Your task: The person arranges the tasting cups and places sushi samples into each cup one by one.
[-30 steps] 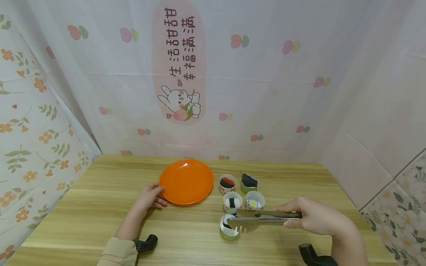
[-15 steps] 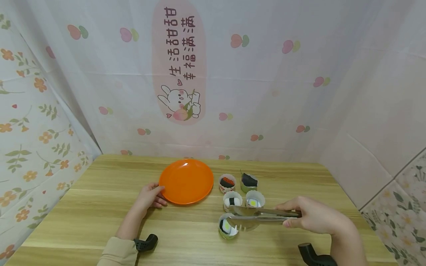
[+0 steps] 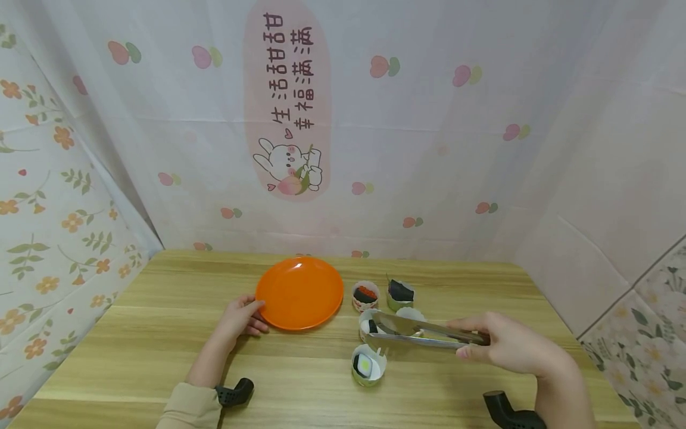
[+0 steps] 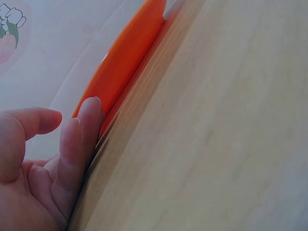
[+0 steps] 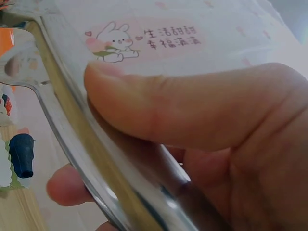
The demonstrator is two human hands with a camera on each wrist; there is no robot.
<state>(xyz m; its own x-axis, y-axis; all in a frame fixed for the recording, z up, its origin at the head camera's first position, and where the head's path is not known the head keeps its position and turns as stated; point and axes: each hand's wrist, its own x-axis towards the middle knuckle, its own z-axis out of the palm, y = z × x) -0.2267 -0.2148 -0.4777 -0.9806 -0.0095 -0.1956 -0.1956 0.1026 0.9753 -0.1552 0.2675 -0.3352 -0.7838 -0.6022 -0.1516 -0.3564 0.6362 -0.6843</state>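
In the head view my left hand (image 3: pixel 242 316) lies at the left rim of an orange plate (image 3: pixel 300 293), fingertips at its edge. The left wrist view shows loosely bent fingers (image 4: pixel 72 144) beside the plate's rim. My right hand (image 3: pixel 504 345) grips metal tongs (image 3: pixel 436 331) by the handles, thumb on one arm in the right wrist view. Their jaws stand apart over a paper cup (image 3: pixel 362 335) with a black-banded white sushi piece (image 3: pixel 371 326), partly covering it. The front cup (image 3: pixel 370 381) contains a sushi piece with a yellow-green centre (image 3: pixel 364 365).
Behind the tongs stand a cup with a red-topped sushi roll (image 3: pixel 365 295) and a green cup with a black-wrapped piece (image 3: pixel 401 291). Another white cup (image 3: pixel 411 313) is mostly covered by the tongs. A printed curtain (image 3: pixel 439 149) hangs along the table's back edge.
The tongs have moved up and away from the front cup to over the middle cups. The yellow-centred sushi in the front cup has come into view. My left hand and the plate stay put.
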